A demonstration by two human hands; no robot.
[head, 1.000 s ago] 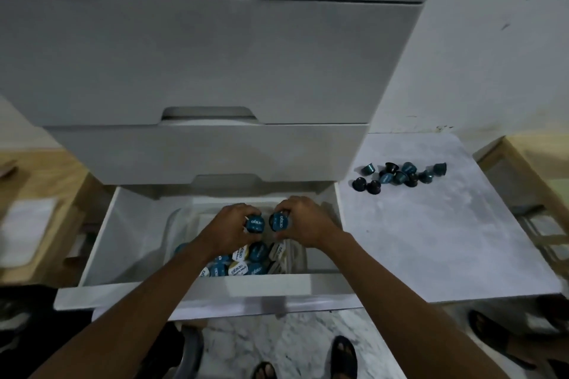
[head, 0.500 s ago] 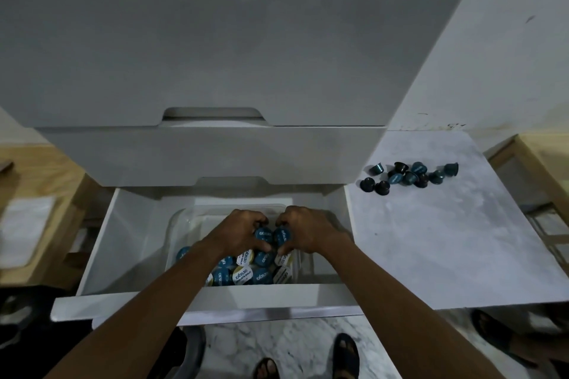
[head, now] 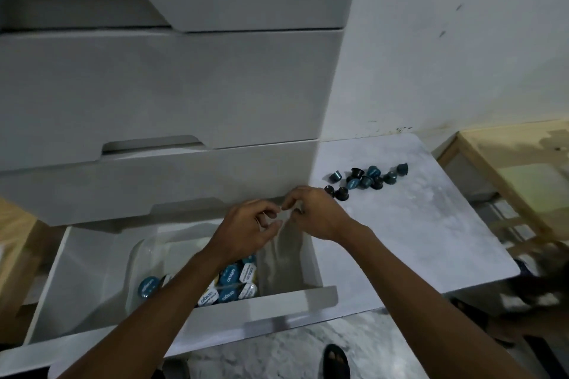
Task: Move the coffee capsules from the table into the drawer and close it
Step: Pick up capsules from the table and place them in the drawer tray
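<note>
Several dark and teal coffee capsules [head: 366, 180] lie in a loose pile on the white marble-look table [head: 409, 237], near its back left. The bottom drawer [head: 92, 274] stands pulled out. A clear plastic container [head: 134, 264] inside it holds several blue and white foil-topped capsules [head: 229, 281]. My left hand [head: 246, 231] and my right hand [head: 317, 215] hover side by side over the drawer's back right corner. Their fingers are loosely curled, fingertips nearly meeting, and I see nothing in them. My right hand is just left of the nearest capsules on the table.
Three shut white drawer fronts [head: 160, 95] rise above the open one. A white wall [head: 446, 40] stands behind the table. Pale wooden furniture sits at the far right [head: 505, 163] and far left [head: 15, 243]. My sandalled foot [head: 335, 360] is on the marble floor below.
Both hands let go of the capsules they held over the container. They have since risen and moved right, toward the pile on the table.
</note>
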